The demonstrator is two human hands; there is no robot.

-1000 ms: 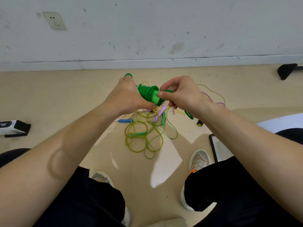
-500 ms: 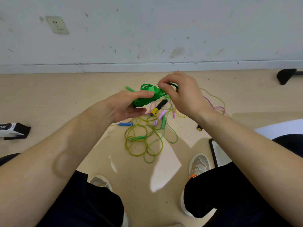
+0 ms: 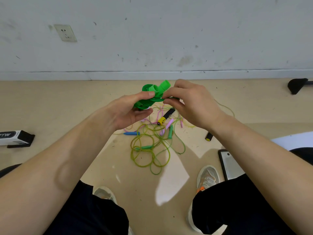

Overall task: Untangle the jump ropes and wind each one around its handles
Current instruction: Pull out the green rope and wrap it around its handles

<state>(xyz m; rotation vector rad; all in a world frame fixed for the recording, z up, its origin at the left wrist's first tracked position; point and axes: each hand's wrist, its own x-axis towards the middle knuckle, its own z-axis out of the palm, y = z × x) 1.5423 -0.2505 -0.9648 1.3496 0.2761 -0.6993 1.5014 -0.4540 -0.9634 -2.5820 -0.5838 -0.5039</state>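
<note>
My left hand [image 3: 130,111] grips a bright green jump rope bundle [image 3: 152,94], its cord wound round the green handles, held up above the floor. My right hand [image 3: 188,102] pinches a strand of the green cord at the bundle's right side. Below on the floor lies a tangle of yellow-green rope [image 3: 152,150] with mint green handles [image 3: 146,147], a pink rope with lilac handles [image 3: 169,123], a blue handle [image 3: 131,133] and a black-and-yellow handle [image 3: 165,117].
A white and black box [image 3: 14,137] lies at the left. A phone [image 3: 227,164] lies by my right knee, a small black-and-yellow handle [image 3: 209,136] near it. My shoes [image 3: 208,178] and knees are at the bottom. The wall [image 3: 152,39] stands close behind.
The green bundle has turned so one handle points up and away. My left hand has opened its palm upward under it, and my right hand has shifted to pinch the cord beside it.
</note>
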